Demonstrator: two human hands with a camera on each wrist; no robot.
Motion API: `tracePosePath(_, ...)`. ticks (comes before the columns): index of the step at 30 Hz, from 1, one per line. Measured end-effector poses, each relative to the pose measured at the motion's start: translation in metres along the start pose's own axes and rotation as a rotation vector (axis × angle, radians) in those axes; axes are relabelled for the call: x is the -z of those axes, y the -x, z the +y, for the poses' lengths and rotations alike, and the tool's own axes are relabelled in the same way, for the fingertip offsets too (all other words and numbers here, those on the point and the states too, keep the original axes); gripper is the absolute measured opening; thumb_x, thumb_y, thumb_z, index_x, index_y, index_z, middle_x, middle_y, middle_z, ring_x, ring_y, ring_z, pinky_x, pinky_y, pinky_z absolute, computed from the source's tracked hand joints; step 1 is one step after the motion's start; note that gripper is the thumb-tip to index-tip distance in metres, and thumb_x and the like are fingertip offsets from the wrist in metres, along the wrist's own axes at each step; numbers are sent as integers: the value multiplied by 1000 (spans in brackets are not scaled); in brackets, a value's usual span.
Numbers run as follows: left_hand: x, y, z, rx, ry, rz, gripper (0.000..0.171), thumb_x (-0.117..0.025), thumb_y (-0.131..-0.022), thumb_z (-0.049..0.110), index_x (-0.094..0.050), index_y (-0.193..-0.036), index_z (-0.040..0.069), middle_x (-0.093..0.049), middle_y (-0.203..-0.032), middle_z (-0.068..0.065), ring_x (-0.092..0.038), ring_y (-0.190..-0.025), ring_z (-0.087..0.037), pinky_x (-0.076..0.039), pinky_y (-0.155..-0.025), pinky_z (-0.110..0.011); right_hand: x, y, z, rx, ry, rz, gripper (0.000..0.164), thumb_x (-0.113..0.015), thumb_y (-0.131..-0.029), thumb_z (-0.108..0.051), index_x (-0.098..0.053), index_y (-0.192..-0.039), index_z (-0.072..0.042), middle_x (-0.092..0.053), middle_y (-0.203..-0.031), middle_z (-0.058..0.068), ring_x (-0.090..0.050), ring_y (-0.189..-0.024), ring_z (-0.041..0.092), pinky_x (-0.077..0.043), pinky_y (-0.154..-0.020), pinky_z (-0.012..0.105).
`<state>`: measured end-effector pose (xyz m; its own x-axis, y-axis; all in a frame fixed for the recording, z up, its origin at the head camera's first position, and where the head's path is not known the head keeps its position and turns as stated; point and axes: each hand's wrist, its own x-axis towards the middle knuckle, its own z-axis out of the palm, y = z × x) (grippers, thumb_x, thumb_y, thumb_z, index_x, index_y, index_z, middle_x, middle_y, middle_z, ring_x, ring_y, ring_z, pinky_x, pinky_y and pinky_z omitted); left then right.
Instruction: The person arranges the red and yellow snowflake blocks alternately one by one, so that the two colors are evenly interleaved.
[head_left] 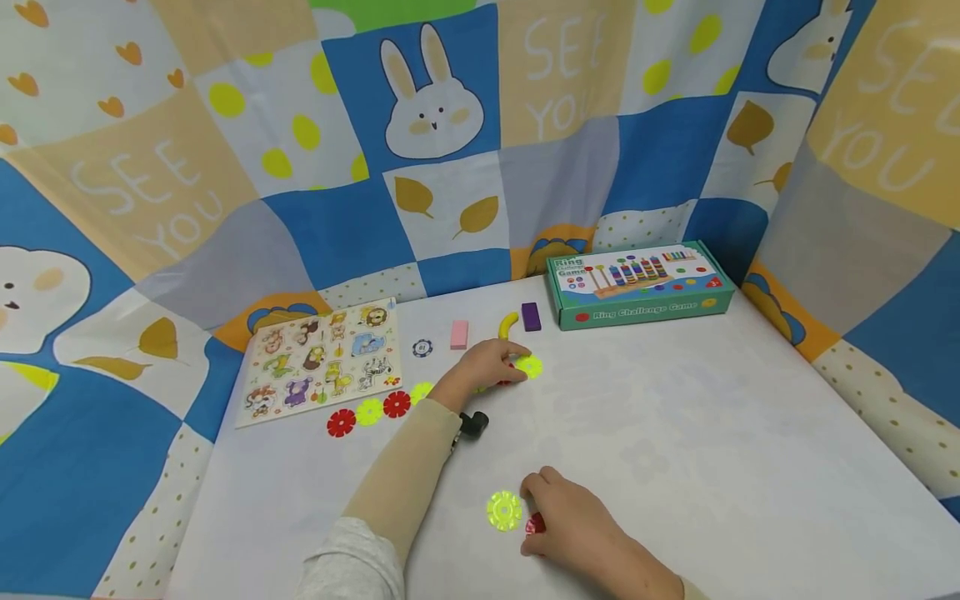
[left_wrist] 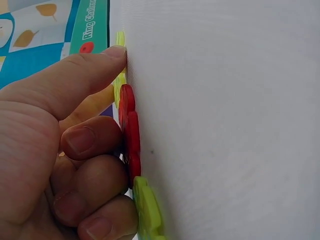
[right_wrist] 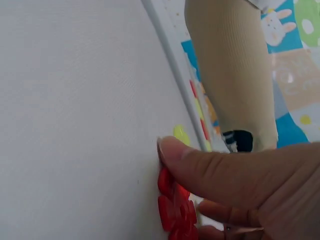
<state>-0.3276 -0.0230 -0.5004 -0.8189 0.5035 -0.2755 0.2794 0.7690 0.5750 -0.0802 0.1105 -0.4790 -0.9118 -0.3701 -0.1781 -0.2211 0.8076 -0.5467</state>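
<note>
At the far end of a row of flower-shaped plastic discs, my left hand pinches a yellow-green flower-shaped disc between thumb and fingers. In the left wrist view, its other fingers are curled beside a red disc and a yellow-green disc of that row. Nearer the front, my right hand pinches a red flower-shaped disc, partly hidden by the fingers. The right wrist view shows that red disc beneath the thumb. Just left of the right hand, a loose yellow-green disc lies flat.
Red discs and yellow-green discs alternate leftward in the row. An animal puzzle board lies behind them. Farther back are a round chip, a pink block, a yellow curved piece, a purple block and a green game box.
</note>
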Motion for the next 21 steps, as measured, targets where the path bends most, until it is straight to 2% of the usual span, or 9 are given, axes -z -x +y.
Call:
tracePosePath(4, 0, -1, 0, -15, -6, 4, 46, -73, -78, 45, -61, -123, 41, -57, -96, 10, -50, -89, -15, -42, -76, -32, 3, 9, 9, -79, 14, 47, 38, -83, -64, -38, -54, -77, -18, -41, -74, -7, -40, -58, 7, -36, -54, 25)
tracePosePath(7, 0, -2, -2, -23, -25, 11, 46, -72, -79, 46, -61, -123, 41, -57, -96, 9, -50, -88, -14, -42, -75, -31, 6, 12, 14, -77, 14, 58, 39, -82, -66, -40, -48, -67, -21, -39, -70, -6, -38, -54, 7, -35, -51, 24)
tracePosePath(10, 0, -2, -3, -17, -27, 14, 46, -72, -78, 46, -60, -123, 41, -57, -96, 9, -49, -89, -14, -42, -75, -31, 9, 14, 16, -62, 2, 36, 41, -82, -63, -46, -52, -72, -20, -40, -72, -8, -39, -57, 7, -36, -54, 25)
tracePosePath(14, -1, 0, -3, -13, -13, 7, 46, -72, -79, 46, -60, -123, 41, -56, -99, 10, -49, -92, -14, -42, -79, -32, 11, 19, 19, -43, -24, 10, 48, -87, -56, -43, -54, -80, -18, -41, -74, -8, -40, -60, 7, -36, -55, 25)
tracePosePath(16, 0, 1, -3, -18, -14, 6, 46, -72, -79, 45, -60, -123, 41, -56, -100, 11, -49, -92, -14, -42, -80, -32, 10, 21, 21, -39, -39, 5, 46, -88, -55, -39, -53, -78, -19, -41, -73, -9, -40, -60, 7, -36, -55, 25)
tracePosePath(21, 1, 3, -1, -28, 0, 3, 46, -72, -79, 44, -61, -123, 41, -57, -95, 8, -50, -89, -15, -42, -76, -32, 11, 20, 23, -16, -104, -19, 39, -86, -62, -34, -50, -72, -23, -44, -67, -11, -42, -58, 5, -36, -53, 24)
